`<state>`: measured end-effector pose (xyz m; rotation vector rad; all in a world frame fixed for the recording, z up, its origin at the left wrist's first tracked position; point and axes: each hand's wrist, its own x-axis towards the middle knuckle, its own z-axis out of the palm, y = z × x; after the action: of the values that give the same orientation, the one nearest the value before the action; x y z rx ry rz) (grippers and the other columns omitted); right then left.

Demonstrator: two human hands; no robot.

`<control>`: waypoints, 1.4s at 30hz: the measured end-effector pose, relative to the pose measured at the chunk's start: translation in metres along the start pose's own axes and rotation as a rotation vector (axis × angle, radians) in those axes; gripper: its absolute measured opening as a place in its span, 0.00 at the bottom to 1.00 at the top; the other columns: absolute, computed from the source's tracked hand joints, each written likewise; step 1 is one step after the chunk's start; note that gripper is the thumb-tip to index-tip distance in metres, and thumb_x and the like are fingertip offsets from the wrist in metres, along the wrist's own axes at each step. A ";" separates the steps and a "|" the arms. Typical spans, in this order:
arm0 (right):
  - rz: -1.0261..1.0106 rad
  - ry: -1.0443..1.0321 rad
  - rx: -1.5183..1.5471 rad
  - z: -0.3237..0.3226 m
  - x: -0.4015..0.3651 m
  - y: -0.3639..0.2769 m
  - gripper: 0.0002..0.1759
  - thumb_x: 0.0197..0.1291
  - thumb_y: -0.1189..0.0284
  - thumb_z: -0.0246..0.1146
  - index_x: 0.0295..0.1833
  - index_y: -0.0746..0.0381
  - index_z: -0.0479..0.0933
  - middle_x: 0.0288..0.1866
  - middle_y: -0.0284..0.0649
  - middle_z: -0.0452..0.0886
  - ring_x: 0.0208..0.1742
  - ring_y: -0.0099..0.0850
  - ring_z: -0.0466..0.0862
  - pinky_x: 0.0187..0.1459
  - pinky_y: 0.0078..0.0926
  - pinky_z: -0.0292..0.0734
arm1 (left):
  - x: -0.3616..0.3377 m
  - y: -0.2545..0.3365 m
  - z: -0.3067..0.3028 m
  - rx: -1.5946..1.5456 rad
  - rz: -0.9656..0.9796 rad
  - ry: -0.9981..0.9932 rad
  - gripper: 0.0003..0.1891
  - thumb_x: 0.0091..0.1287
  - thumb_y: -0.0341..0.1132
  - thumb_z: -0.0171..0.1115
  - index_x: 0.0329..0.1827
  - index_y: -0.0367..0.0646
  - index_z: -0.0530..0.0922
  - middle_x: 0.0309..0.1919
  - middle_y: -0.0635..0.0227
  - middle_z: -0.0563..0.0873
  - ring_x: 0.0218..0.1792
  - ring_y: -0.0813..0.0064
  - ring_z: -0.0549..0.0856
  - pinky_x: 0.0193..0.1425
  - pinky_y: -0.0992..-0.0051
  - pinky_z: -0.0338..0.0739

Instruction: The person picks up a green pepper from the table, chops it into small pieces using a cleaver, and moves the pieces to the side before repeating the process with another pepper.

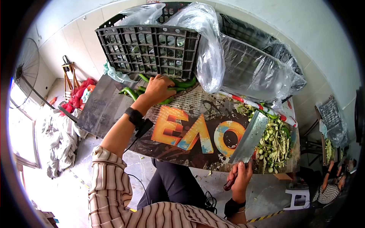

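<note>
My left hand (159,89) reaches across to the far side of the table (102,110), its fingers closed on green peppers (131,93) that lie in front of the black crate. How many it grips is hidden. Near the front edge, my right hand (239,178) is wrapped round the dark handle of a cleaver (249,138). The broad blade points away from me, beside a pile of chopped green peppers (275,148) on the right part of the table.
Behind the peppers stands a black crate (148,49) with plastic bags. Another crate (254,64), wrapped in clear plastic, stands to its right. A red and white roll (258,107) borders the chopped pile. A fan (28,72) is at far left; another person (329,192) sits at far right.
</note>
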<state>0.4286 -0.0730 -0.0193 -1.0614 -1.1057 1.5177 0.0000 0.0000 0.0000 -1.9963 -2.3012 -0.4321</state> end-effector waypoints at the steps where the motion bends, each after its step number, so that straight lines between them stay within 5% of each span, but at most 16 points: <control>1: -0.006 0.003 0.005 0.001 -0.001 0.000 0.09 0.72 0.66 0.56 0.44 0.60 0.66 0.25 0.34 0.68 0.16 0.24 0.70 0.17 0.25 0.70 | 0.001 0.002 0.000 -0.087 -0.012 0.086 0.19 0.54 0.48 0.71 0.47 0.51 0.87 0.50 0.70 0.84 0.61 0.65 0.74 0.63 0.60 0.67; 12: 0.010 0.009 0.032 0.002 -0.002 0.004 0.09 0.72 0.67 0.55 0.44 0.60 0.66 0.25 0.33 0.68 0.16 0.23 0.69 0.17 0.24 0.69 | 0.004 0.000 0.003 0.080 -0.011 0.006 0.17 0.52 0.44 0.71 0.43 0.48 0.87 0.48 0.67 0.83 0.58 0.63 0.76 0.62 0.61 0.68; 17: 0.025 0.005 0.035 -0.001 -0.001 0.004 0.08 0.72 0.67 0.55 0.44 0.60 0.66 0.25 0.33 0.68 0.16 0.23 0.69 0.17 0.24 0.69 | -0.008 0.016 -0.019 -0.413 -0.031 0.314 0.16 0.53 0.38 0.71 0.43 0.41 0.85 0.41 0.62 0.81 0.46 0.61 0.82 0.54 0.64 0.77; 21: 0.013 0.001 0.035 -0.002 0.000 0.003 0.08 0.72 0.67 0.55 0.45 0.60 0.66 0.25 0.33 0.68 0.16 0.23 0.69 0.18 0.24 0.69 | -0.034 0.049 -0.056 -0.657 -0.145 0.236 0.14 0.57 0.34 0.69 0.45 0.39 0.83 0.39 0.63 0.83 0.38 0.69 0.84 0.48 0.71 0.79; 23: 0.017 0.007 0.026 -0.001 -0.001 0.002 0.08 0.72 0.67 0.55 0.45 0.59 0.66 0.26 0.33 0.68 0.17 0.23 0.69 0.18 0.23 0.69 | -0.054 0.062 -0.057 -1.282 -0.223 0.162 0.12 0.61 0.29 0.68 0.47 0.37 0.81 0.38 0.67 0.84 0.37 0.80 0.83 0.46 0.78 0.78; 29: 0.023 -0.004 0.069 -0.005 0.000 0.007 0.09 0.73 0.66 0.56 0.45 0.59 0.66 0.26 0.33 0.68 0.17 0.23 0.70 0.18 0.23 0.69 | -0.117 0.105 -0.022 -1.485 -0.233 0.155 0.14 0.59 0.18 0.65 0.48 0.37 0.76 0.41 0.73 0.84 0.36 0.87 0.80 0.42 0.83 0.76; 33: 0.018 -0.026 0.071 -0.008 0.004 0.009 0.09 0.72 0.66 0.58 0.44 0.60 0.68 0.24 0.33 0.68 0.15 0.24 0.69 0.17 0.24 0.68 | -0.146 0.130 0.003 -1.216 -0.083 0.115 0.15 0.61 0.19 0.64 0.51 0.37 0.76 0.49 0.67 0.83 0.49 0.78 0.83 0.50 0.77 0.80; 39: 0.034 -0.021 0.154 -0.006 0.002 -0.009 0.07 0.67 0.72 0.61 0.43 0.62 0.71 0.23 0.35 0.71 0.16 0.26 0.72 0.18 0.25 0.70 | -0.163 0.157 -0.002 -1.184 -0.099 0.092 0.18 0.65 0.20 0.61 0.57 0.40 0.72 0.47 0.63 0.84 0.46 0.74 0.83 0.45 0.73 0.79; 42: -0.249 -0.022 0.022 0.002 0.000 -0.025 0.11 0.65 0.77 0.60 0.50 0.65 0.69 0.25 0.35 0.72 0.18 0.25 0.73 0.21 0.26 0.74 | -0.169 0.157 -0.006 -1.149 -0.093 0.064 0.18 0.66 0.21 0.58 0.58 0.41 0.71 0.45 0.59 0.83 0.42 0.66 0.84 0.43 0.72 0.77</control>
<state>0.4317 -0.0701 0.0057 -0.8585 -1.1864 1.3432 0.1794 -0.1448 -0.0065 -2.0764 -2.2885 -2.1584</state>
